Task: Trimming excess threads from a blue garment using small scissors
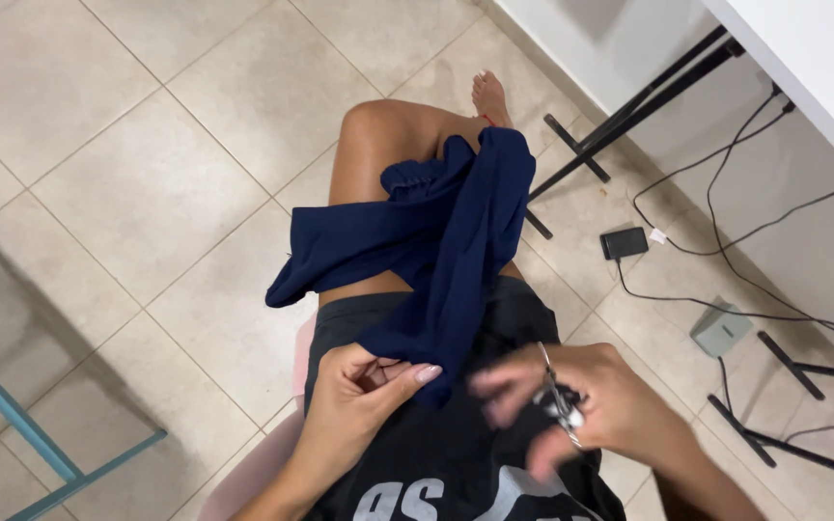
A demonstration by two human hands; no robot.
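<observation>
navy cloth (427,251) lies draped over the lap and knee. left hand (364,386) has its grip clamped on the cloth's lower edge; right hand (571,400) is blurred, grip clamped on scissors (559,397). cables (726,232), a black box (624,242) and tabletop (813,58) legs crowd the right; bare floor (147,174) lies left.

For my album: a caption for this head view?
Seated person's left hand pinches navy cloth; right hand holds small scissors.

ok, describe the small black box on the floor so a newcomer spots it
Start at the white desk on the right, then drop to the tiled floor beside its black legs. The black box lies flat there, cabled, darker and smaller than the grey box.
</observation>
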